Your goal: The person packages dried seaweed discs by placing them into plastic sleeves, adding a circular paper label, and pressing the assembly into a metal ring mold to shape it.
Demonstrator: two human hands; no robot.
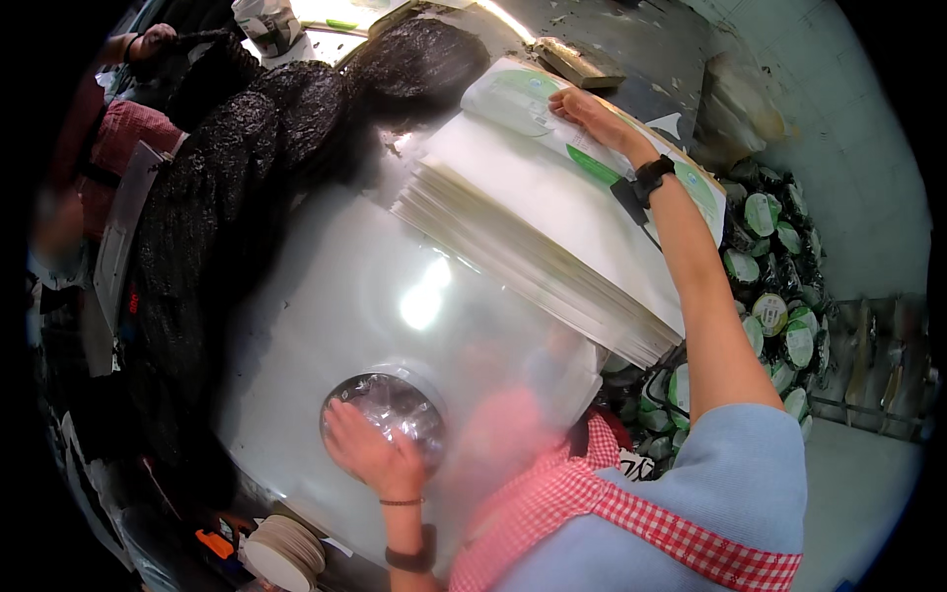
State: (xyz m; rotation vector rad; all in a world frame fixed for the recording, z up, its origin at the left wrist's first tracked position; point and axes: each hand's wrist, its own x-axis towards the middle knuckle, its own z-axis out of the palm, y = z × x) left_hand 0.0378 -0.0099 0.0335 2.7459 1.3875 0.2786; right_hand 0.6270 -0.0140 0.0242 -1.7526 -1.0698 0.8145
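Note:
Before me lies a large translucent plastic sheet (311, 296). My left hand (377, 448) rests at the near rim of a round metal bowl (388, 407) that holds crumpled clear plastic; its fingers reach into the bowl. My right hand (588, 118) lies, fingers bent, on a printed white and green sheet (510, 92) at the back, on a thick stack of white sheets (533, 177). Whether its fingers grip the sheet's edge I cannot tell.
Dark, glossy stranded bundles (207, 170) fill the left. Behind the stack sits a worn block (581, 63). Many dark packs with green-white labels (762, 214) are piled at right. Round white discs (285, 551) stand at the lower left. Another person's hand (153, 41) is at the upper left.

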